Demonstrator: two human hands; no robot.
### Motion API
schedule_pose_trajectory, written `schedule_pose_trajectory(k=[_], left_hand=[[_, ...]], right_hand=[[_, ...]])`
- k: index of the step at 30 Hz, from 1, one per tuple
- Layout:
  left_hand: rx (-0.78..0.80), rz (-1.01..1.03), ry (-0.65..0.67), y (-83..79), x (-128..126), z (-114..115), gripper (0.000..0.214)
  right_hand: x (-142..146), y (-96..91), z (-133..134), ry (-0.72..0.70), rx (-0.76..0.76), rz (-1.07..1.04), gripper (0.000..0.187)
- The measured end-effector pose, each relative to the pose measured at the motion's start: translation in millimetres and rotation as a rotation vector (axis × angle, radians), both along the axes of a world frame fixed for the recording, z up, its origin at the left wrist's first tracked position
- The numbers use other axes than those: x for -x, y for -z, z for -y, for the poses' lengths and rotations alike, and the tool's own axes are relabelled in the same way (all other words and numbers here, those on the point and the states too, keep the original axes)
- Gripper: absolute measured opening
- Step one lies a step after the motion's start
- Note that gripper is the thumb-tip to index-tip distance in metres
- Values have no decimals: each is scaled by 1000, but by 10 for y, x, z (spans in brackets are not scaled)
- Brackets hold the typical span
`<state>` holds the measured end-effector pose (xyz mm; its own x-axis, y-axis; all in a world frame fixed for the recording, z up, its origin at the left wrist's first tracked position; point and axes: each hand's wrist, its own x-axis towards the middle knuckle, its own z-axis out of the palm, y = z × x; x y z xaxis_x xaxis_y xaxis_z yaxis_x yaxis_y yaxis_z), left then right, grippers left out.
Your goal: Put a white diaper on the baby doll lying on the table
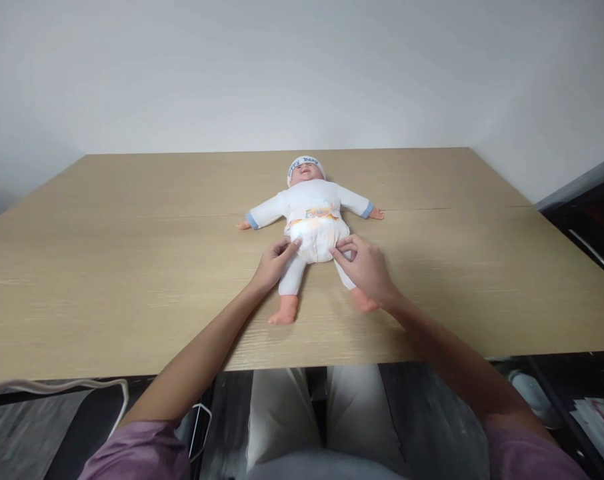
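Observation:
A baby doll (312, 193) in a white outfit with blue cuffs lies on its back, arms spread, head toward the wall. Its white cap has blue lettering. Around its hips sits a white diaper (317, 241) with a printed orange and blue band at the waist. My left hand (276, 261) pinches the diaper's edge at the doll's leg on the left, thumb on top. On the other side, my right hand (363, 263) has thumb and fingers closed on the diaper's leg edge. That hand partly hides the doll's right-side leg.
The doll rests on a wide wooden table (132, 280) against a pale wall. A white cable (57, 385) runs along the front left edge. Dark shelving (589, 227) stands at the right, with papers (599, 427) below.

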<state>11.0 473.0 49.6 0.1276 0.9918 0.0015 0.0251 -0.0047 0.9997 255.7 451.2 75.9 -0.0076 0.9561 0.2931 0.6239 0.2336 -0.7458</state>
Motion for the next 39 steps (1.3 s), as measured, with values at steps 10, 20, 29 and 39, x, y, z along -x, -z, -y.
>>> schedule_pose_trajectory(k=[10,20,29,39], left_hand=[[-14,-29,-24,-21,-12,8,60],[-11,27,2,80,51,-55,54],[-20,-11,-77,85,55,-77,61],[-153,-78,-59,70,202,217,57]], right_hand=[[-10,29,-24,-36,-1,18,22],[19,248,-109,-127,-28,-30,24],[-45,320,-184,-86,-230,23,22],[-315,450,-125,-217,-401,28,20]])
